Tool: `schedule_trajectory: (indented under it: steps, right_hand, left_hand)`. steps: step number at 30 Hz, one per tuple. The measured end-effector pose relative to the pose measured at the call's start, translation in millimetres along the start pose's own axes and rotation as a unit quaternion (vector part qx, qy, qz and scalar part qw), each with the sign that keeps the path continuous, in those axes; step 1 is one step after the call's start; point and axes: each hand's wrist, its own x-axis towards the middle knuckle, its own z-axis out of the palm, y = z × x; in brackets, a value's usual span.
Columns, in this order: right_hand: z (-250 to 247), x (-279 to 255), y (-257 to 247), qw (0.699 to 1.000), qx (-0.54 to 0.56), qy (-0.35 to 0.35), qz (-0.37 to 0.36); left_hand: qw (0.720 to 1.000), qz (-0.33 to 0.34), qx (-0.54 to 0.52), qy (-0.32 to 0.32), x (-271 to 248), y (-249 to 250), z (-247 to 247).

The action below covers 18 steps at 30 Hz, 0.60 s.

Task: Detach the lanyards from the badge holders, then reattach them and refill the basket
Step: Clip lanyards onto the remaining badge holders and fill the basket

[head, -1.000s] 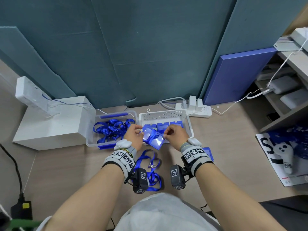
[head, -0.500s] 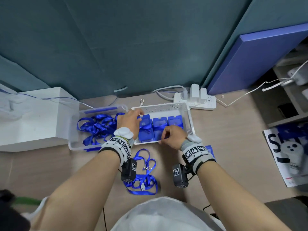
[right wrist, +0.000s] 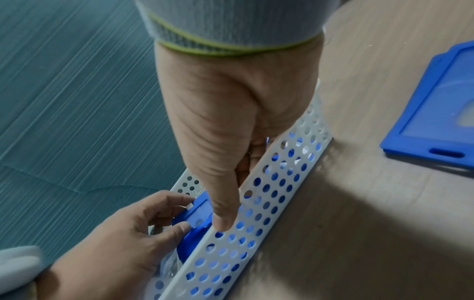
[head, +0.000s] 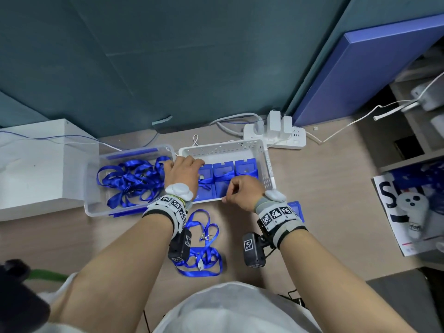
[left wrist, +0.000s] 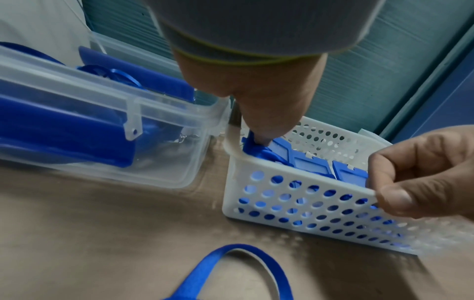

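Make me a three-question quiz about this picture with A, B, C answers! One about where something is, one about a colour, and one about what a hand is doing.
1. Where does the loose lanyard lie?
A. on the desk, nearer the person than the basket
B. in the basket
C. on the power strip

2. What colour are the badge holders in the white basket?
A. red
B. blue
C. green

3. What is the right hand doing?
A. lying flat on the desk
B. lifting the clear box
C. pinching the basket's near wall

Answers: 1 A, it lies between the forearms; 2 B, all look blue; 3 C, thumb outside, fingers inside.
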Motion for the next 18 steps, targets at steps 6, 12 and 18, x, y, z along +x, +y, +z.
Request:
schedule_trajectory:
  steps: [6,12,18]
  right_hand:
    - [-1.8,-4.8,-3.8,1.000,0.014,0.001,-0.005]
    - [-10.9,-19.2,1.3,0.988,0.125,0.081,-0.047]
    - [-28.1,-53.2,34.4,0.951,0.235,0.202,-0.011]
  left_hand:
    - [0.999,-0.002,0.020,-0.031,-8.0,0.5,-7.5]
    - [0.997,-0.041,-0.069,0.022,-26.2,12.7,-21.5]
    - [0.975,-0.018,-0.219,-0.006,-54.8,60.4,-23.1]
